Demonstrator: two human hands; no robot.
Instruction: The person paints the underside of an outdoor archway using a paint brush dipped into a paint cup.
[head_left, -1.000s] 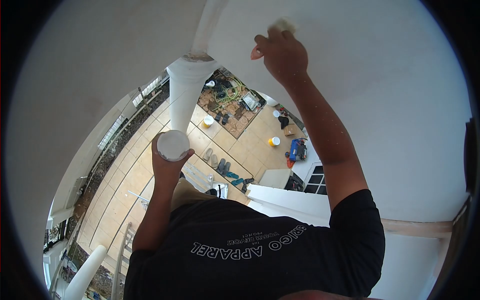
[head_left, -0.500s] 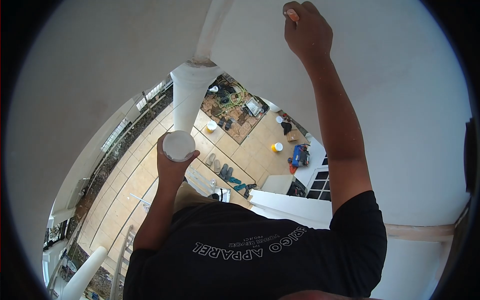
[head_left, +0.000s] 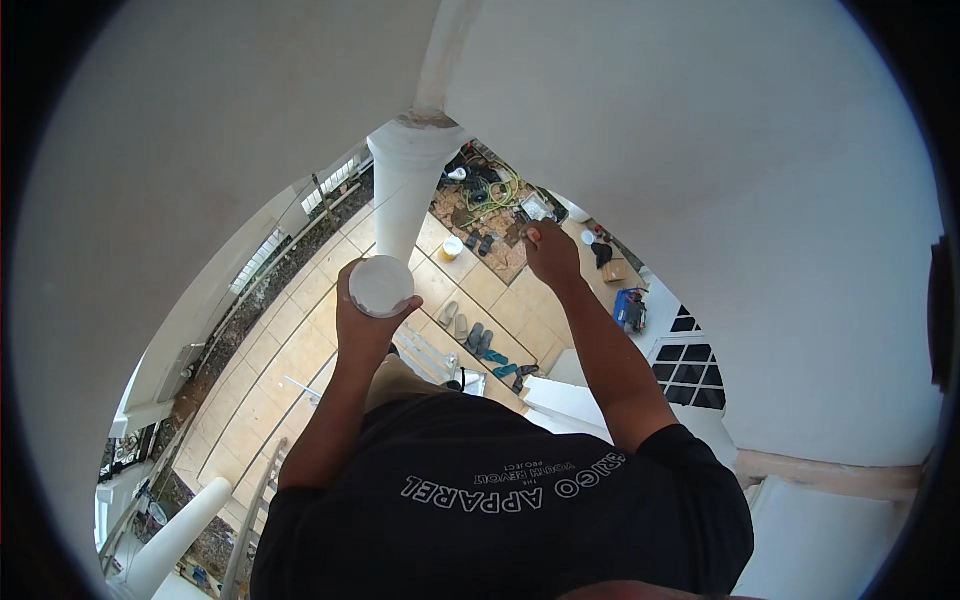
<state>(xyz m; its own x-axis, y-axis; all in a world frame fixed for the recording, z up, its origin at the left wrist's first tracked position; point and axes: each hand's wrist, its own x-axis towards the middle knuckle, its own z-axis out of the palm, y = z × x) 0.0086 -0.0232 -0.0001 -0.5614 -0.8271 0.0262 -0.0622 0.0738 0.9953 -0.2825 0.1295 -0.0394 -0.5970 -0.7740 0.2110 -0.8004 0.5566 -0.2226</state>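
My left hand (head_left: 365, 325) is wrapped round a round white container (head_left: 381, 286), its pale top facing up toward the camera. Behind the container stands a white column (head_left: 405, 190). To the right, my right hand (head_left: 551, 254) is closed in a fist, away from the wall and out over the tiled floor far below. Whether anything small sits between its fingers is too small to tell.
Far below on the tiled floor (head_left: 292, 335) are a yellow-and-white bucket (head_left: 451, 249), several sandals (head_left: 475, 337), a blue item (head_left: 630, 311) and a cardboard box (head_left: 614, 271). A ladder (head_left: 262, 495) stands at lower left. Pale walls and ceiling (head_left: 700, 150) surround the opening.
My right hand has come down from the upper wall to the level of the container. My left hand still holds the container, and the view has shifted slightly.
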